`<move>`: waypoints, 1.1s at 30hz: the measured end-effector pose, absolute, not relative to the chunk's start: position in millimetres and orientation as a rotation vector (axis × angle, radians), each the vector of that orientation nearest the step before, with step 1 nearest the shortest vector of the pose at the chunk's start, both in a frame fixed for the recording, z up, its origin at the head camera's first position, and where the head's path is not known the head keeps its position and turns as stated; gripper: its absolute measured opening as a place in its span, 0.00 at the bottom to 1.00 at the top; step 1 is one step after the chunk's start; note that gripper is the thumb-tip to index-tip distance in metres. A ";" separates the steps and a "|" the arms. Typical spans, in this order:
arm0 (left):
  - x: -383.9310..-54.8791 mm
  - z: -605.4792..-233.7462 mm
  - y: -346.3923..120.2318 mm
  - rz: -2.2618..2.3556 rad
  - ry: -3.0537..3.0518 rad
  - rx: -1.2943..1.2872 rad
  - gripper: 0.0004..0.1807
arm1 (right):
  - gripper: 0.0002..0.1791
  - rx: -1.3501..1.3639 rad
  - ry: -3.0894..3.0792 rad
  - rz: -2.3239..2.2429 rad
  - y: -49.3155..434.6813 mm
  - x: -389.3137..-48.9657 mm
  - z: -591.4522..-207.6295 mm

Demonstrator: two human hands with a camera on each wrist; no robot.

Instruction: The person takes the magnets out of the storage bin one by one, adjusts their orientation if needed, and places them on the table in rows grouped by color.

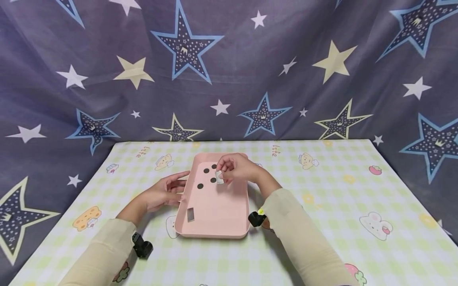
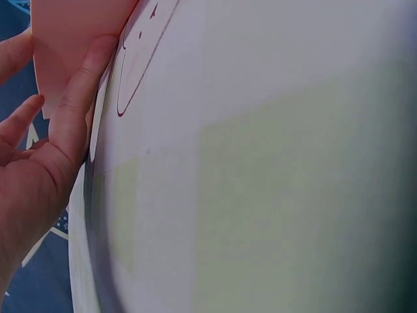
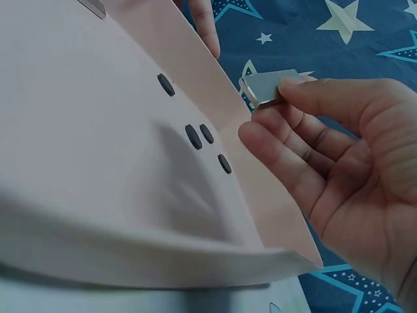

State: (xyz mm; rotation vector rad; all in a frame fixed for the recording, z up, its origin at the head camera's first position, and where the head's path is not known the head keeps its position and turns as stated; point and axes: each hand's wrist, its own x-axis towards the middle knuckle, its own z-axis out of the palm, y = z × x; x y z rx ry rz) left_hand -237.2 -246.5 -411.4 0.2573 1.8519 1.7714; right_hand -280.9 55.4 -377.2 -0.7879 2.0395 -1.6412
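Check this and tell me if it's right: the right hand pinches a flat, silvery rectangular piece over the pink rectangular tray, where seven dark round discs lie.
The count is wrong: four dark round discs, not seven, lie in the pink rectangular tray, as the head view shows. The rest stands.

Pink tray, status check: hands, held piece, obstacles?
Left hand touching left side of pink tray. Right hand pinching flat silvery piece above tray. Four dark discs, second silvery piece inside; no obstacle apparent.
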 end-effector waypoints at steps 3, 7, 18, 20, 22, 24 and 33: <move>-237.1 -410.7 -246.8 1.765 1.860 0.258 0.49 | 0.09 -0.787 2.052 -1.640 56.9 -278.4 -375.2; -236.4 -409.9 -247.4 1.761 1.872 0.246 0.49 | 0.09 -0.801 2.065 -1.631 58.5 -274.8 -374.5; -235.2 -409.2 -248.7 1.762 1.873 0.226 0.49 | 0.07 -0.835 2.043 -1.702 68.5 -269.7 -379.2; -235.4 -409.0 -248.2 1.763 1.869 0.224 0.49 | 0.08 -0.846 2.037 -1.715 71.1 -267.3 -378.9; -235.8 -409.1 -247.5 1.765 1.863 0.225 0.49 | 0.09 -0.848 2.044 -1.719 74.0 -264.4 -378.0; -236.0 -409.1 -246.8 1.765 1.861 0.227 0.48 | 0.09 -0.844 2.080 -1.709 77.3 -261.9 -377.7; -236.7 -409.6 -245.9 1.766 1.853 0.232 0.48 | 0.09 -0.880 2.214 -1.713 94.1 -250.1 -377.2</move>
